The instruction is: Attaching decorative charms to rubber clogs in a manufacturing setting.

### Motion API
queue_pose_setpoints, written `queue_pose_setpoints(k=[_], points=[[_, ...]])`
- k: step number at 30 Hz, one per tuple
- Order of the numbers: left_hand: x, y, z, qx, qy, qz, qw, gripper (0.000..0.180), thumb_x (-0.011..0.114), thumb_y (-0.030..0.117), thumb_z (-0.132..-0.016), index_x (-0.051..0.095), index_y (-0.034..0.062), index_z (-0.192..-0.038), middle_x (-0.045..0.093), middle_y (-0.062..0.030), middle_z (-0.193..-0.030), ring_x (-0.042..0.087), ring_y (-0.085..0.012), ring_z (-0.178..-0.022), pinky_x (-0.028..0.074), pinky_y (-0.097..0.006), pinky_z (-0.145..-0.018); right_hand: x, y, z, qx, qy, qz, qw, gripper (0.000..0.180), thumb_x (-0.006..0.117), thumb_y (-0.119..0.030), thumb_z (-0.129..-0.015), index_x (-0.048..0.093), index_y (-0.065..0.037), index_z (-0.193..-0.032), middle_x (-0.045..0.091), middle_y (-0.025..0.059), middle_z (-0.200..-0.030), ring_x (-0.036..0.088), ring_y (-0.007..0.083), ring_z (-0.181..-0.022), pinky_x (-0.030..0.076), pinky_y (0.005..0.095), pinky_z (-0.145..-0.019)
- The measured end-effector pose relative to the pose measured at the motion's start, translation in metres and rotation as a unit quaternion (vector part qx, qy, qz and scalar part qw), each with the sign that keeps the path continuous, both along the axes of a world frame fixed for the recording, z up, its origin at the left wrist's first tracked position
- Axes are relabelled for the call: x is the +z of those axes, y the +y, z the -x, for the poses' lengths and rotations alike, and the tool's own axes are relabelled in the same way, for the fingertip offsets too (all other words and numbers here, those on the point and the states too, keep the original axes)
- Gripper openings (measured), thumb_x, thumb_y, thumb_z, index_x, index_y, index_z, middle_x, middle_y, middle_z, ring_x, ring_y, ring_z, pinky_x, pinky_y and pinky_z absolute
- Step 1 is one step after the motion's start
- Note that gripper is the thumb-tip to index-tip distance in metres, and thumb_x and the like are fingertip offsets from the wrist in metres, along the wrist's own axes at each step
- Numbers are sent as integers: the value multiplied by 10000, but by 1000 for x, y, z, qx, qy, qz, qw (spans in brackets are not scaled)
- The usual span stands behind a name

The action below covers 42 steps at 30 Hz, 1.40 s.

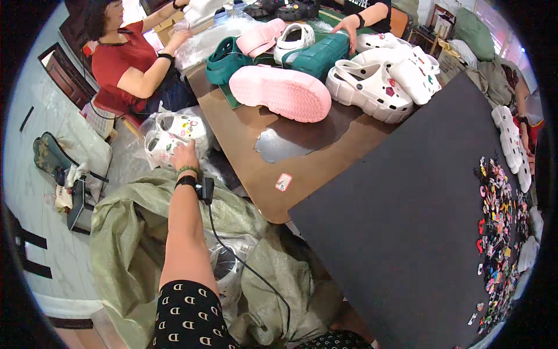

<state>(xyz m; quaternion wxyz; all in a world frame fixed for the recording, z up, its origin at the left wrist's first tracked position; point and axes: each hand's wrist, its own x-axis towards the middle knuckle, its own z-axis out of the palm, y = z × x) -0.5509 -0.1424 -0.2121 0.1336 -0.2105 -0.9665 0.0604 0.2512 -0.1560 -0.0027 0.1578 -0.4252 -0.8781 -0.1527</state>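
The left hand [185, 156], left of the frame's centre, grips the near end of a pair of white foam clogs with colourful charms [190, 127], wrapped in clear plastic, just off the worktop's left edge; its fingers are partly hidden. Below, in the lower left, a pale green woven sack [119, 232] gapes around a white item in clear plastic [229, 291]. To the right spreads the brown worktop [331, 166] — a small white label with a red border [283, 182] lies near its corner. At the top centre are a pink thick-soled clog [279, 93] tipped on its side, dark green clogs [224, 65] and white clogs [363, 90]. A black board [395, 232] fills the right, small multicoloured charms [499, 232] heaped along its right side. A person in a red top [119, 61] is at the upper left.
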Motion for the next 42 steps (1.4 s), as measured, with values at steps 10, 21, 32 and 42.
queue_pose_setpoints(k=[10, 21, 32, 42], points=[[77, -58, -1, -127, 99, -76, 984, 210, 647, 39, -760, 633, 68, -966, 626, -160, -934, 621, -371, -896, 491, -500, -718, -9, -30, -76, -9, 26, 93, 995, 343, 436, -41, -878, 537, 113, -1168, 537, 317, -1238, 548, 399, -1121, 466, 488, -945], [252, -110, -146, -384, 235, -253, 856, 166, 611, -48, -748, 619, 22, -898, 546, -122, -803, 529, -314, -731, 452, -372, -666, -22, -50, -84, -148, 83, 143, 975, 353, 505, -10, -769, 507, 9, -1121, 468, 251, -1341, 418, 460, -1264, 311, 545, -1049], [269, -46, -413, -628, -82, -367, 681, 110, 681, 52, -808, 686, 27, -915, 620, -127, -929, 560, -339, -880, 411, -507, -940, -17, -47, -84, -93, 112, 84, 986, 343, 591, -34, -778, 559, -10, -1118, 514, 184, -1297, 454, 398, -1246, 374, 499, -1019], [235, -24, -533, -838, -77, -264, 472, 192, 608, 234, -759, 587, 83, -877, 531, -70, -939, 503, -255, -989, 385, -410, -889, -17, -64, -85, -134, 107, 120, 978, 322, 497, -15, -817, 528, 11, -1136, 483, 207, -1352, 414, 405, -1285, 290, 507, -1075]])
